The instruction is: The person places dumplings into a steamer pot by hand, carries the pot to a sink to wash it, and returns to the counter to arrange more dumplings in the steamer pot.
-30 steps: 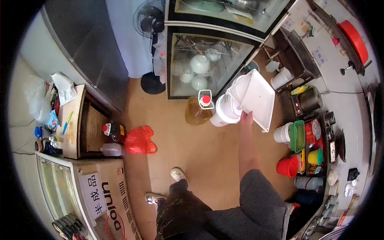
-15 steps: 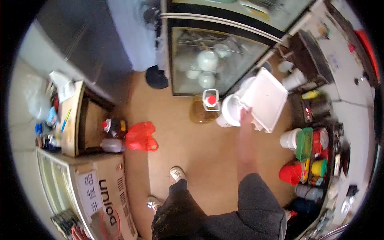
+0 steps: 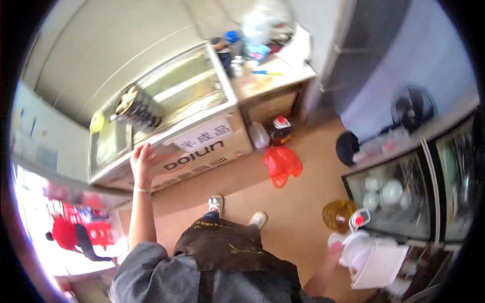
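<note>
My left hand (image 3: 143,157) is raised in front of the chest freezer (image 3: 101,178), its fingers loosely bent and apart with nothing seen in them. Inside the freezer stands a dark-patterned container (image 3: 142,115) with pale pieces at its top. Low on the right, my right hand (image 3: 335,247) is smeared by motion beside a white bucket (image 3: 353,250). Whether its fingers grip the bucket cannot be made out. Over the bucket lies a white tray (image 3: 382,265). A jug of yellow oil (image 3: 338,214) with a red cap stands on the floor close by.
A red plastic bag (image 3: 283,164) lies on the floor beside a dark bottle (image 3: 281,130). Behind it is a wooden cabinet (image 3: 252,91) with clutter on top. A glass-doored cupboard (image 3: 429,222) holds white bowls. At far left, a person in red (image 3: 63,233) is beyond an opening.
My view has swung left toward the freezer. My left hand has come up from the lower left edge into full view. My right hand has shifted away from the tray.
</note>
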`<state>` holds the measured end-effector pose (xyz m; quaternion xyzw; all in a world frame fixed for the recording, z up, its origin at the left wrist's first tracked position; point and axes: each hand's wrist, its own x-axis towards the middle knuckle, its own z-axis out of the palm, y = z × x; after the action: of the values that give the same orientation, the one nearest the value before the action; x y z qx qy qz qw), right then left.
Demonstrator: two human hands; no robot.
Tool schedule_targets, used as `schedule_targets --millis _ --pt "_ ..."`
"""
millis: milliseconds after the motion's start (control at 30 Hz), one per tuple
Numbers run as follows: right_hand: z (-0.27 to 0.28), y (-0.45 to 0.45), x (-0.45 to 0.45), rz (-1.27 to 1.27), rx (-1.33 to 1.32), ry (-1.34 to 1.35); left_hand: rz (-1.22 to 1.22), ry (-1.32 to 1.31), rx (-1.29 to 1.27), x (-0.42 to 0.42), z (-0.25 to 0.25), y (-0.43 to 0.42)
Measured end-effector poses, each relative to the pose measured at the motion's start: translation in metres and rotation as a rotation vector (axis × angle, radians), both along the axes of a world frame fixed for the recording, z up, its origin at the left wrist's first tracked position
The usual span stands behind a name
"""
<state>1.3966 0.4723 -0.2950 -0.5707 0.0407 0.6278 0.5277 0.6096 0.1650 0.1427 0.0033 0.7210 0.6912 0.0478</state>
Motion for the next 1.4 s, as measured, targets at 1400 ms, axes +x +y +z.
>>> schedule_targets --millis 1400 --pt "0.304 -0.230 -1.066 1.752 0.247 0.483 -0.069 -0.483 0.570 -0.495 -0.134 -0.139"
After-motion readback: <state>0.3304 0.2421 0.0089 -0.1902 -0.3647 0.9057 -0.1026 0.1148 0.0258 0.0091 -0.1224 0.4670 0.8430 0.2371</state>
